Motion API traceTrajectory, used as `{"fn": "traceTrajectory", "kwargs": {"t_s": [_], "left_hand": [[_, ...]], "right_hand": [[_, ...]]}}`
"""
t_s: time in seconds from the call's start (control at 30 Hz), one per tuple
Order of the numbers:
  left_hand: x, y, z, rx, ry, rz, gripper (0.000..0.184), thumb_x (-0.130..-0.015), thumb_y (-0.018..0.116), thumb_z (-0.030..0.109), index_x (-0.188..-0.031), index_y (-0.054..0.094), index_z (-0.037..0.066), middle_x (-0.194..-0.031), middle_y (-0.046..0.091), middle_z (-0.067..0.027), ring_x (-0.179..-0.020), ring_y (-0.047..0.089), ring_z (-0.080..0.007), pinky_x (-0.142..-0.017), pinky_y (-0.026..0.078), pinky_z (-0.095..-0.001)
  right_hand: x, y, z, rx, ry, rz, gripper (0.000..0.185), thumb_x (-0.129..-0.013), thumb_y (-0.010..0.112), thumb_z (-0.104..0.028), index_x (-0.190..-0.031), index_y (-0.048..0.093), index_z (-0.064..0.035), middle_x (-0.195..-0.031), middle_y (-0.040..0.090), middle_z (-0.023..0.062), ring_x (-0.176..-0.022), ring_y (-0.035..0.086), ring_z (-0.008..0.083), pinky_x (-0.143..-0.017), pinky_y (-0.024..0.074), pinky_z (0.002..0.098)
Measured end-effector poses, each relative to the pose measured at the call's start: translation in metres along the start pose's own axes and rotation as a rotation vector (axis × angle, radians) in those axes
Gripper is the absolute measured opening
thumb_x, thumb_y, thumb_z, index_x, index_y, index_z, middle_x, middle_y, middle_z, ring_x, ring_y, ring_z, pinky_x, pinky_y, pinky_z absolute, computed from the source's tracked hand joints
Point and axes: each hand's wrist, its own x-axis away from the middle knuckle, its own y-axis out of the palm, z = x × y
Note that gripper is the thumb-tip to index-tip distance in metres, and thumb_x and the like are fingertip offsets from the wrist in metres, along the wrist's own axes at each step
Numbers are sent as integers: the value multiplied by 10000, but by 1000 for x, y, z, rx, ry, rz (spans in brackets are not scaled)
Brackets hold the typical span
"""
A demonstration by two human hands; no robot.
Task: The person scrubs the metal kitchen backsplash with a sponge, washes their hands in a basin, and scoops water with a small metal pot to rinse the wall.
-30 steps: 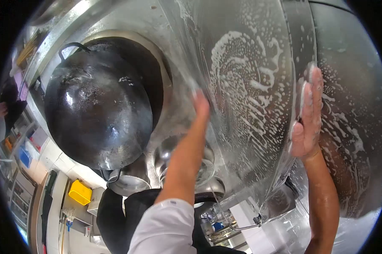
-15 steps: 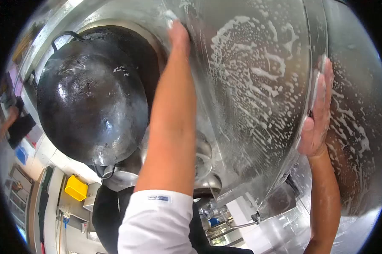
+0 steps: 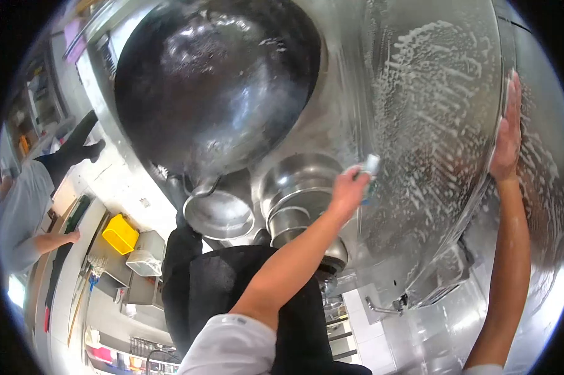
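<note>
My left hand (image 3: pixel 346 192) is closed on a small white and greenish sponge (image 3: pixel 372 165), at the near left edge of the soapy steel panel (image 3: pixel 441 119). Streaks and dots of white foam cover much of that panel. My right hand (image 3: pixel 507 150) lies flat with straight fingers against the panel's right edge, holding nothing. Left of the panel is a large black wok (image 3: pixel 213 87). Steel pots (image 3: pixel 304 172) stand just left of my left hand, and a round metal pan (image 3: pixel 219 212) lies below the wok.
A steel tap (image 3: pixel 385 306) juts out below the panel. Another person (image 3: pixel 29 206) in a white top stands at the far left. A yellow bin (image 3: pixel 120 234) is on the lower left, with a grey container (image 3: pixel 146 253) beside it.
My left hand has come down and right with the sponge, from the panel's upper left to beside the pots. My right hand stays on the edge. The view has shifted, and another person shows more fully.
</note>
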Motion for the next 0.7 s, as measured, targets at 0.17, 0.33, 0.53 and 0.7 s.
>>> {"fn": "traceTrajectory", "kwargs": {"t_s": [0.17,0.33,0.53,0.7], "left_hand": [[136,-177,-30,-96,268,568,290,-946,564,191,-1156,661,17,-977,659,-54,-895,577,-126,-788,470,-286],[128,-281,-109,-467,304,1062,425,-944,525,264,-1194,605,-70,-1066,625,-288,-1015,596,-431,-912,445,-460],[17,-340,-170,-991,510,1178,374,-887,573,200,-1182,641,-20,-1116,625,-268,-1043,598,-434,-921,457,-506],[-15,-376,-195,-827,-24,724,426,-906,558,244,-1248,585,-7,-1244,578,-269,-1148,566,-409,-970,447,-495]], "right_hand": [[-1,3,-2,55,2,-4,621,-1045,255,-409,-1548,264,-45,-1618,232,144,-1506,172,314,-1218,132,429],[8,1,-11,104,12,-10,625,-1047,248,-418,-1549,259,-46,-1620,227,144,-1506,166,321,-1219,126,431],[39,4,-31,130,47,-38,631,-1049,239,-429,-1550,252,-46,-1621,220,143,-1506,159,329,-1220,119,434],[56,-4,-47,130,66,-55,635,-1051,232,-438,-1551,247,-47,-1623,215,143,-1506,154,336,-1221,114,436]]}}
